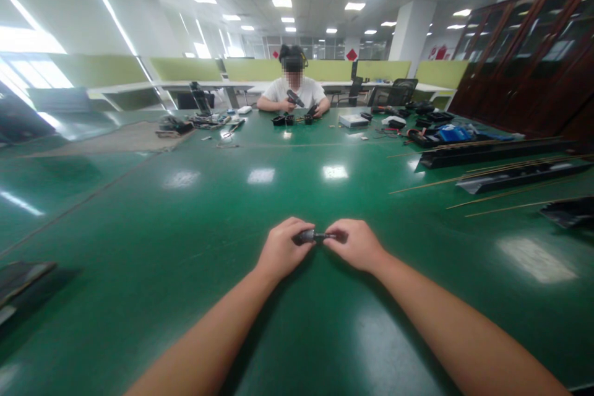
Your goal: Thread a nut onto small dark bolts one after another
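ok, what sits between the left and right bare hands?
In the head view, a small grey-and-black cylindrical object bridges them: left hand on its thick end, right hand on its thin end.

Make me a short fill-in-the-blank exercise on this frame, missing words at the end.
1. The left hand holds the small object by its thicker end; the right hand pinches its ____ end.
2. The tabletop is ____.
3. The person opposite wears a ____ shirt.
4. The wooden cabinets stand toward the picture's ____ edge.

Missing words: thinner; green; white; right.
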`<state>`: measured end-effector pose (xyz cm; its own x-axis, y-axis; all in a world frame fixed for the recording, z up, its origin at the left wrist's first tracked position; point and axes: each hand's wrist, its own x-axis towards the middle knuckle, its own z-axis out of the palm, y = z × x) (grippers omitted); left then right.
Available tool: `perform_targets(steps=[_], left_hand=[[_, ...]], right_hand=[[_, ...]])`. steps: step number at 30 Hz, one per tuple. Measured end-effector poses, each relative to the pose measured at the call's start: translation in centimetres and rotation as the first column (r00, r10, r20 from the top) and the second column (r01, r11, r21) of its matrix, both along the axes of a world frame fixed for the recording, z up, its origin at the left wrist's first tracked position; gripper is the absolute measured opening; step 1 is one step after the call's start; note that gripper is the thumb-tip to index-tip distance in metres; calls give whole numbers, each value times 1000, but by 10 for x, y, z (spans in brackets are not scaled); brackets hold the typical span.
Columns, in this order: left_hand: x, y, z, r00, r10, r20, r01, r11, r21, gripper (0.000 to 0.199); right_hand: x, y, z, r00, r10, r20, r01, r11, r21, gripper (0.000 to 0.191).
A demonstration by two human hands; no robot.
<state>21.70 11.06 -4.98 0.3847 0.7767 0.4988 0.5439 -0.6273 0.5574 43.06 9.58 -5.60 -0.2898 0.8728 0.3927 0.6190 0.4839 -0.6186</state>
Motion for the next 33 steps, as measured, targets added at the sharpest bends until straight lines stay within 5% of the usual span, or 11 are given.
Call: perform_targets(steps=[33], left_hand=[[-1,1,1,998,56,16,-56,998,28,24]], right_hand=[[5,2,1,999,-36,-16,36,999,-9,7]])
